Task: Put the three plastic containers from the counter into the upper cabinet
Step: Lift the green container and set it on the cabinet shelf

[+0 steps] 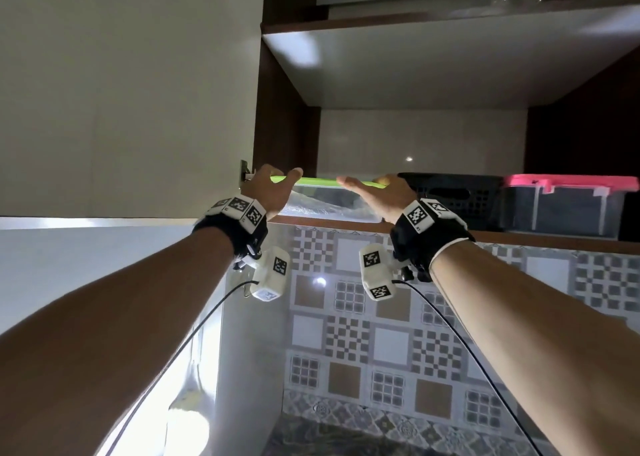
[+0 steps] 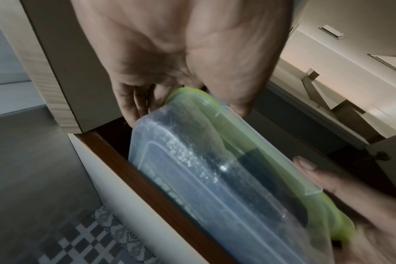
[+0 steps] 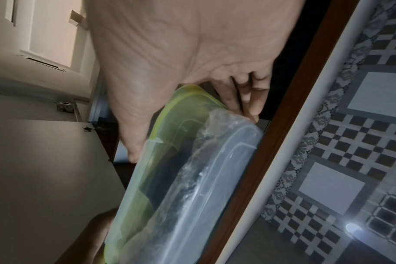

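A clear plastic container with a green lid (image 1: 325, 201) sits at the front edge of the upper cabinet's lower shelf (image 1: 540, 240), at its left end. My left hand (image 1: 275, 189) grips its left end and my right hand (image 1: 379, 196) grips its right end, thumbs on the lid. In the left wrist view the container (image 2: 215, 169) overhangs the brown shelf edge below my left hand (image 2: 181, 53). The right wrist view shows the container (image 3: 203, 178) tilted under my right hand (image 3: 181, 53). A pink-lidded container (image 1: 568, 206) stands on the same shelf at the right.
A black perforated basket (image 1: 457, 196) stands between the two containers, close to my right hand. The open cabinet door (image 1: 121, 92) hangs at the left. An upper shelf (image 1: 450, 40) is overhead. A patterned tile wall (image 1: 381, 317) lies below the cabinet.
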`<move>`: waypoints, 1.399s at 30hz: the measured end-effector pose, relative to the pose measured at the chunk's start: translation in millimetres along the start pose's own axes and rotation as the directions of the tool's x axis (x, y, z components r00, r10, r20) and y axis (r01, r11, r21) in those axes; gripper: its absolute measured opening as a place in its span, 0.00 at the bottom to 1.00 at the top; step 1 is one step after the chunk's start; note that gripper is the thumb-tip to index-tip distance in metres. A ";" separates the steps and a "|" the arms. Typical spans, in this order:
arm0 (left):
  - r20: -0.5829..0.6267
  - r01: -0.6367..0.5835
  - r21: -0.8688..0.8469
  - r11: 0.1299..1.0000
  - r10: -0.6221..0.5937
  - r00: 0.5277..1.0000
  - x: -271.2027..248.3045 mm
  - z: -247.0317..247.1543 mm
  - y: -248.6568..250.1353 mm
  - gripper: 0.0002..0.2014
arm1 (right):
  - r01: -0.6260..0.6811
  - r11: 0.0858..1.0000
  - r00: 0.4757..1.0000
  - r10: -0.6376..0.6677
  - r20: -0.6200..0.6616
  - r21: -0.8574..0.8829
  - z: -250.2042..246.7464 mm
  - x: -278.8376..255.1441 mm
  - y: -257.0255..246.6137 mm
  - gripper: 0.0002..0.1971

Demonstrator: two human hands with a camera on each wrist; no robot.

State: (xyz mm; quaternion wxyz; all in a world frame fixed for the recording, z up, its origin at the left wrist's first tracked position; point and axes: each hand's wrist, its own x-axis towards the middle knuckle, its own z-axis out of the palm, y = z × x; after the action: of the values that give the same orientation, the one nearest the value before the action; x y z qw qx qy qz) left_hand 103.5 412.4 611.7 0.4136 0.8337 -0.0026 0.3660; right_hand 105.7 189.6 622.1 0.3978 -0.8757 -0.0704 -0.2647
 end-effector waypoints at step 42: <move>0.077 -0.048 0.192 0.980 0.034 0.996 44.1 48.8 -37.0 0.41 | -0.025 0.978 0.997 0.010 -0.072 -0.207 38.5 40.4 28.2 0.46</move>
State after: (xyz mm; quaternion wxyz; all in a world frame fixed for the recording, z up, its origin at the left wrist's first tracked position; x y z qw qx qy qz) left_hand 176.9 416.1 594.2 0.3224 0.8826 0.0007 0.3423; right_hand 165.1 195.3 603.6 0.3085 -0.9032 -0.0206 -0.2978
